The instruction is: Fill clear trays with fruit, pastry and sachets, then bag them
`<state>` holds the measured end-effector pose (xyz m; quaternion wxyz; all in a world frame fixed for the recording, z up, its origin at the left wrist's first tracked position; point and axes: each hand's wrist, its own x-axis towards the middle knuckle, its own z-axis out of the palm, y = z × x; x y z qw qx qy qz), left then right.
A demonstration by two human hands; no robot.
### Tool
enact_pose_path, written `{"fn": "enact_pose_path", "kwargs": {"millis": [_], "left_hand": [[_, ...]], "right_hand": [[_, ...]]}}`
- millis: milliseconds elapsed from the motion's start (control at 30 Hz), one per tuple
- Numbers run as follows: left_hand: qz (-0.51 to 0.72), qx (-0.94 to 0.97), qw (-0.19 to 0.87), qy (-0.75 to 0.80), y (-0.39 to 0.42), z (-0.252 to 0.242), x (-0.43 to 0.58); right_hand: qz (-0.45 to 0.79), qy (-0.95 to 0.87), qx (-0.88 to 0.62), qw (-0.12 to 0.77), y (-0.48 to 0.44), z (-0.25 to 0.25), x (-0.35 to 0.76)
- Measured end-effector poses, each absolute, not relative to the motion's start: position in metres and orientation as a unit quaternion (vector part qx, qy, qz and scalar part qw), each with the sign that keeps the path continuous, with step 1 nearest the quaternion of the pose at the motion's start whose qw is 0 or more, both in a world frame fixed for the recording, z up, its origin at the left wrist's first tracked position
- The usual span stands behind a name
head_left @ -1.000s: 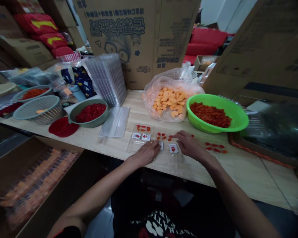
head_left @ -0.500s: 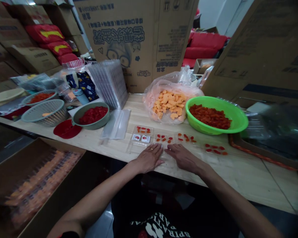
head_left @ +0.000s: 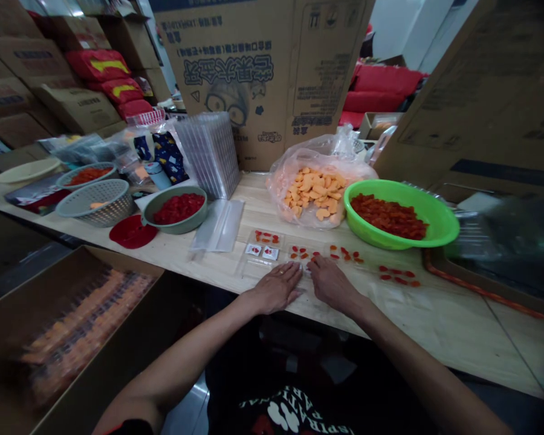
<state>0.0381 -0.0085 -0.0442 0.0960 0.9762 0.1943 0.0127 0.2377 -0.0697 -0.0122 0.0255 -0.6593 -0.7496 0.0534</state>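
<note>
My left hand (head_left: 278, 289) lies flat with its fingers stretched out at the near edge of a clear plastic tray (head_left: 304, 249), which holds small red and orange candies. At the same tray's near side my right hand (head_left: 334, 284) is closed, its fingers curled and pressed together; what they grip is hidden. To the left lies another clear tray (head_left: 254, 266) with candies and two small white packets (head_left: 262, 251). Further right are two groups of red and orange candies, one nearer candies (head_left: 346, 253) and one farther candies (head_left: 399, 276), in clear trays.
Behind the trays stand a bag of orange candies (head_left: 317, 193), a green basin (head_left: 401, 241) and a stack of clear trays (head_left: 213, 157). Left are a grey bowl (head_left: 176, 226), a red lid (head_left: 131, 234) and a grey basket (head_left: 95, 208). An open carton (head_left: 77, 362) holds packed trays below.
My right hand's fingers have curled in and shifted slightly upward over the tray. The left hand stays flat in nearly the same place. The whole view has shifted slightly.
</note>
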Motion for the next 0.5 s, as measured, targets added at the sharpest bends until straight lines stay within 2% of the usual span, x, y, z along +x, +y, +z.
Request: {"fn": "enact_pose_path", "kwargs": {"millis": [133,233,367,500], "left_hand": [[0.017,0.975,0.104,0.196,-0.009,-0.046,0.038],[0.021,0.974,0.11,0.198,-0.01,-0.045,0.037],[0.02,0.975,0.111,0.189,-0.009,-0.044,0.036],[0.026,0.974,0.106,0.199,-0.01,-0.042,0.039]], "right_hand": [[0.098,-0.723,-0.67,0.136,-0.095,-0.017,0.265],[0.082,-0.734,-0.654,0.167,-0.107,-0.028,0.276],[0.073,-0.805,-0.576,0.118,-0.109,-0.039,0.261],[0.061,-0.803,-0.59,0.056,-0.104,-0.039,0.245]]}}
